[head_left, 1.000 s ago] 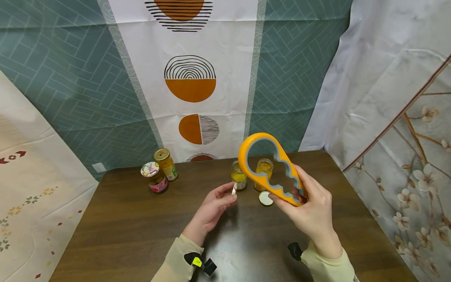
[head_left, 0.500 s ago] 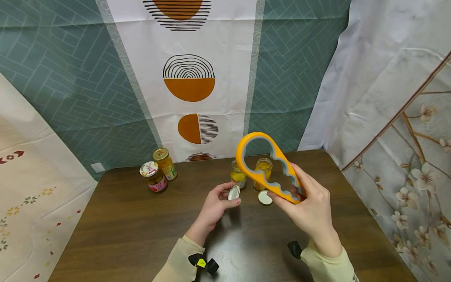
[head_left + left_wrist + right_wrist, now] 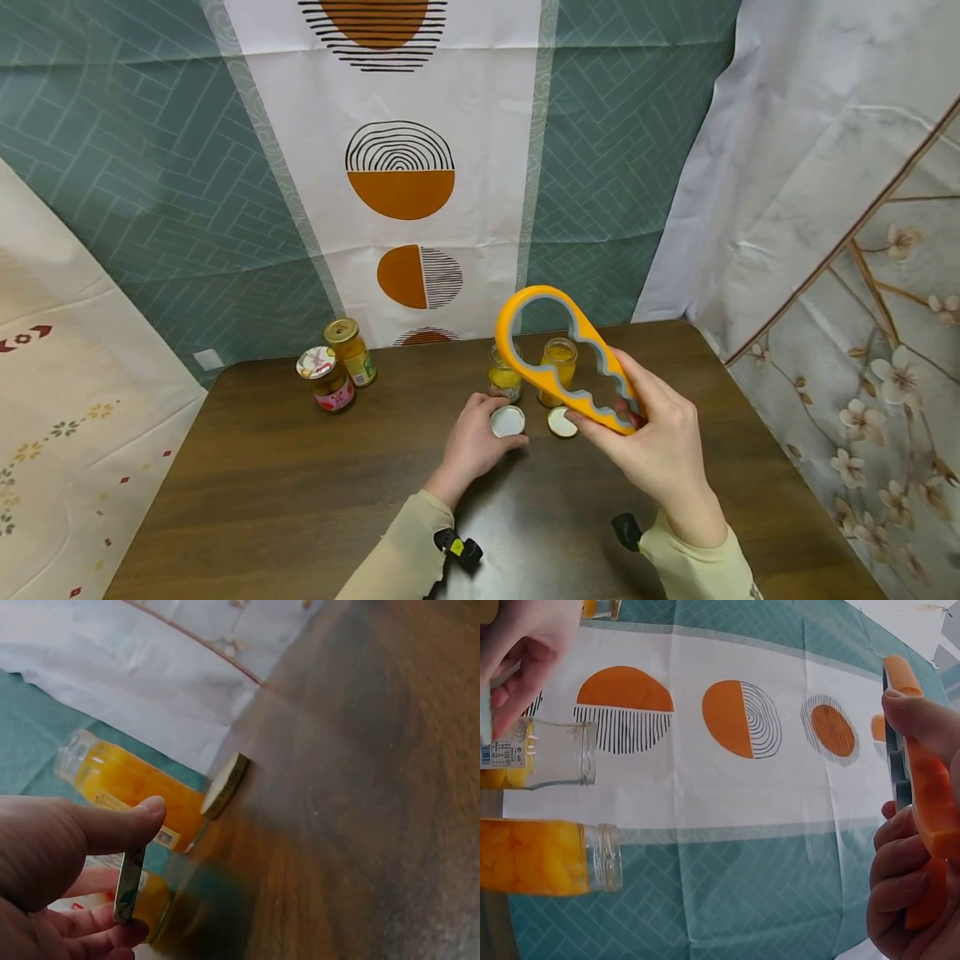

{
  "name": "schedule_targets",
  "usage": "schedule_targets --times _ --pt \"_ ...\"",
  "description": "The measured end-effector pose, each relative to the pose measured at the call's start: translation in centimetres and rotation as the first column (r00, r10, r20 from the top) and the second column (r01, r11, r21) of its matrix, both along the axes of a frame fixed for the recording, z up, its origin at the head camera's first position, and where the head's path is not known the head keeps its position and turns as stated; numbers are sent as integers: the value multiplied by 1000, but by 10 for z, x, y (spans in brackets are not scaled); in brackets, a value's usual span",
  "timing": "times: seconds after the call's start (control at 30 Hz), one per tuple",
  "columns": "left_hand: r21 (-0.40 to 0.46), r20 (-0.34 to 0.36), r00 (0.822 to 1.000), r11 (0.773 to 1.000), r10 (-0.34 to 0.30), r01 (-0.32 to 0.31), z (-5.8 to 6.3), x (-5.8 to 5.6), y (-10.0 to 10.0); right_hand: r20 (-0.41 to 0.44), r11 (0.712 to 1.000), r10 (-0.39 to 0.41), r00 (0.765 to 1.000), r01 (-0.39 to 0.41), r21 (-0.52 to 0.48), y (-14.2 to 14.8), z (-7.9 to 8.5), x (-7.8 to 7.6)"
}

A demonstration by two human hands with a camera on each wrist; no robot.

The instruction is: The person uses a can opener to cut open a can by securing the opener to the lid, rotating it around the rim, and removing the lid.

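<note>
So the white-lined lid [image 3: 508, 421] sits between the left hand's [image 3: 474, 442] thumb and fingers, which are pinching it by the rim, near-flat with its pale inside up, just in front of the left open jar [image 3: 504, 382] and left of the second lid [image 3: 562, 422]; can't tell if it's touching the table. Left hand's clearly the closer one, cos the right hand [image 3: 663, 429] is off to the side, fingers wrapped round the orange opener [image 3: 551, 385], whose long axis slants up-left, loop end leading.
</note>
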State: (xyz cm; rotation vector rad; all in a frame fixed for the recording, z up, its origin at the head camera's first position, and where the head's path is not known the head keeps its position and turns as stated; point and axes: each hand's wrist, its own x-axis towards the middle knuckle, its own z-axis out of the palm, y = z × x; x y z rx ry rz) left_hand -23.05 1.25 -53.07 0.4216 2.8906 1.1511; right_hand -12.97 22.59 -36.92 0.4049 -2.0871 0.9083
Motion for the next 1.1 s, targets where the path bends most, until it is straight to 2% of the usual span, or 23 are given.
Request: schedule_targets --times 0.2,0.4,0.6,1.1 --pt "-81 -16 1000 996 26 -27 -6 -4 3 -10 1000 25 1000 -25 -1 -5 8 4" --pt "-137 -52 998 990 35 -41 -12 -4 3 -7 1000 4 1000 -4 -13 3 -6 -4" --pt "-151 -86 996 987 33 -46 -14 -4 4 8 1000 0 1000 0 -17 10 -19 -11" --pt "-156 -75 997 987 32 -44 -14 -7 6 13 1000 1 1000 -1 -17 11 -20 -10"
